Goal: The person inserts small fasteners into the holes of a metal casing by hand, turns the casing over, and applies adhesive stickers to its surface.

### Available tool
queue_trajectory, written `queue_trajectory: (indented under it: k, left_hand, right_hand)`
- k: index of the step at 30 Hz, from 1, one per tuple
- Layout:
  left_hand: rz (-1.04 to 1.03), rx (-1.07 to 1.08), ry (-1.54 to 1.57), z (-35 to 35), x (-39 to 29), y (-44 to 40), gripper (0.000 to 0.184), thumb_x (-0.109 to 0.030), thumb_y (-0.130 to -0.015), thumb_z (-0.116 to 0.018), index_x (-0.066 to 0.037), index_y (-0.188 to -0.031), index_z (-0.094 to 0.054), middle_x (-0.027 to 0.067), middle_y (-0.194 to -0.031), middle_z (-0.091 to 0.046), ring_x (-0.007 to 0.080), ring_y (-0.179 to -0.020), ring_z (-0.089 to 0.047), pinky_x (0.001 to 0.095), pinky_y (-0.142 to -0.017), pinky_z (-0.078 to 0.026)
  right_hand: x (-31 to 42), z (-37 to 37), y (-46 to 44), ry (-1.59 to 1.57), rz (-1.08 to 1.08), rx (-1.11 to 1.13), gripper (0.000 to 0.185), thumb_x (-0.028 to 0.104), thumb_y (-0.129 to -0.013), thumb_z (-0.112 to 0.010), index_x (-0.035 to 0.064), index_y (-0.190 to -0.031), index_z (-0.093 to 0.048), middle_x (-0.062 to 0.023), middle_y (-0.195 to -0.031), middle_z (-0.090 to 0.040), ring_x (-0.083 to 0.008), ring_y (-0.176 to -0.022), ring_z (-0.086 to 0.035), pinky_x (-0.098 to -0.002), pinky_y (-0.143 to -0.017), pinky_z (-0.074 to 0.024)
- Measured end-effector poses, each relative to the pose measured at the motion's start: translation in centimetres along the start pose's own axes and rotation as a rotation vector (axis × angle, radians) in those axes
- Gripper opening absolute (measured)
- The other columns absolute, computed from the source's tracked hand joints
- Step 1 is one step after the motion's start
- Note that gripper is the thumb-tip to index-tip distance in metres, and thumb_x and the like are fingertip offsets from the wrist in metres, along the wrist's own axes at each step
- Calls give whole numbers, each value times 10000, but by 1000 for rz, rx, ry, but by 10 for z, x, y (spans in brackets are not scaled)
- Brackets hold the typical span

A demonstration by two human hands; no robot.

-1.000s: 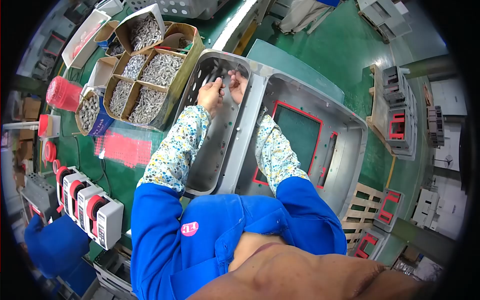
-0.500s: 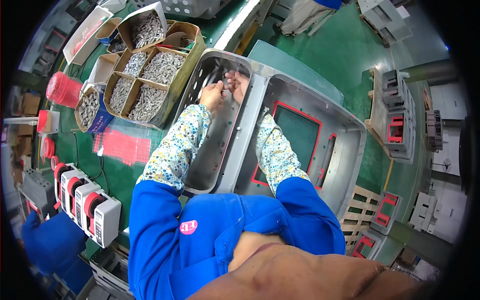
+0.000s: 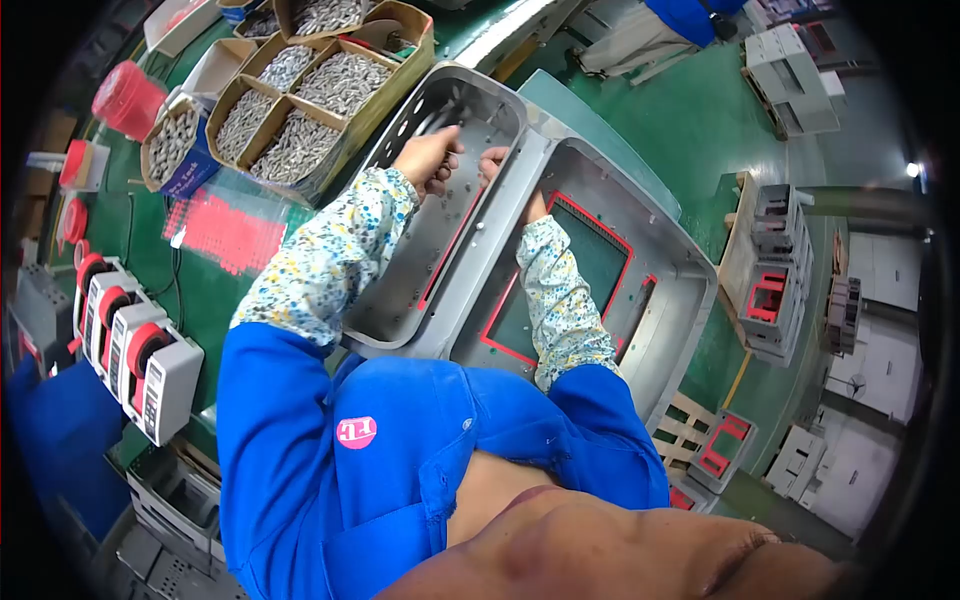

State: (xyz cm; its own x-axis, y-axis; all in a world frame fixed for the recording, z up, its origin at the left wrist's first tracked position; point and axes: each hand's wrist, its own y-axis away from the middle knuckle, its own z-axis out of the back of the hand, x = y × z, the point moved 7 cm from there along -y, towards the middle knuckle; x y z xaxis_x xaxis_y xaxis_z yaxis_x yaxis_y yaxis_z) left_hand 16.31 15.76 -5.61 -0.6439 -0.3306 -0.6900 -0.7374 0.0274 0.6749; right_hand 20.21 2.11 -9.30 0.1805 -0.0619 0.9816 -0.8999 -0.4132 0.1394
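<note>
A grey metal casing (image 3: 505, 225) lies before me, with a narrow trough on the left and a wider section on the right. Inside the narrow trough, my left hand (image 3: 430, 160) is closed, fingers curled inward; anything in them is hidden. My right hand (image 3: 491, 166) reaches from the wide section past the dividing wall, which hides its middle. Its curled fingertips show in the trough, close to my left hand but apart from it. What they hold cannot be made out. Red strip (image 3: 598, 228) frames a rectangular opening in the wide section. Small studs line the trough.
At upper left stands a divided cardboard box (image 3: 345, 125) full of small metal fasteners, beside a smaller blue box (image 3: 190, 170). A red perforated sheet (image 3: 225, 225) lies nearby. Several white devices with red reels (image 3: 150, 360) stand at left. Another person (image 3: 640, 40) is at the top.
My view has shifted, moving the casing up a little. My hands have drawn apart; my right fingers, earlier spread, are now curled and partly behind the dividing wall.
</note>
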Motion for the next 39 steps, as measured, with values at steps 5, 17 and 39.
queue_trajectory:
  k: [5,17,39]
  left_hand:
    - [-21,64,236,18,-1,41,169,-173,-855,-383,-57,-834,-504,-19,-591,-452,58,-438,-351,178,-347,-244]
    - [44,-78,155,33,23,26,174,-242,-864,-407,-90,-846,-492,-46,-583,-431,50,-450,-339,185,-369,-230]
    - [112,142,548,40,50,97,193,-237,-897,-402,-51,-913,-449,-19,-625,-409,62,-479,-321,181,-372,-234]
  right_hand:
    - [-7,8,-5,-175,146,-85,117,77,-758,-575,24,-862,-562,-22,-689,-539,-91,-628,-517,-229,-563,-426]
    - [22,-33,19,786,459,-9,104,7,-703,-544,10,-806,-549,-112,-764,-513,-205,-672,-538,-294,-603,-437]
    - [-27,-19,47,491,286,-215,105,92,-755,-596,28,-836,-572,-30,-735,-539,-110,-671,-507,-252,-616,-422]
